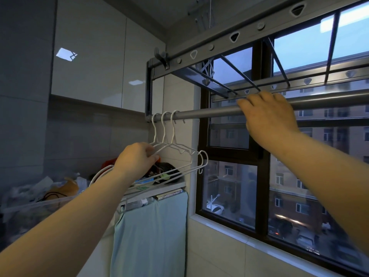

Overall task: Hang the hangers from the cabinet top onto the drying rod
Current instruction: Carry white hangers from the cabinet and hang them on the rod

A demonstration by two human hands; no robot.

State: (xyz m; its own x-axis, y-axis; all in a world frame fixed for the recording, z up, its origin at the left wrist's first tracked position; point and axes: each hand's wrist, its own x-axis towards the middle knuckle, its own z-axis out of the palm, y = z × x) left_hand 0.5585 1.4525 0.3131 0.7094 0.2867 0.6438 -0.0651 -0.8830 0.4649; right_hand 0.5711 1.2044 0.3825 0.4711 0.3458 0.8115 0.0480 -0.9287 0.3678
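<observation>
A grey drying rod (pixel 207 113) runs from the rack frame at left across the window. Three white wire hangers (pixel 164 124) hang by their hooks at its left end. My left hand (pixel 137 157) grips a bunch of white hangers (pixel 185 168) below them; their hooks point right, near the window frame. My right hand (pixel 267 114) reaches up, its fingers curled over the rod further right. The cabinet top (pixel 171 187) lies just under my left hand, cluttered.
A ceiling-hung drying rack (pixel 219 50) with cross bars sits above the rod. Glossy wall cabinets (pixel 95 56) fill the upper left. A light-blue cloth (pixel 151 232) hangs down the cabinet front. Clutter and bags (pixel 50 188) lie at left. The window (pixel 289 186) is at right.
</observation>
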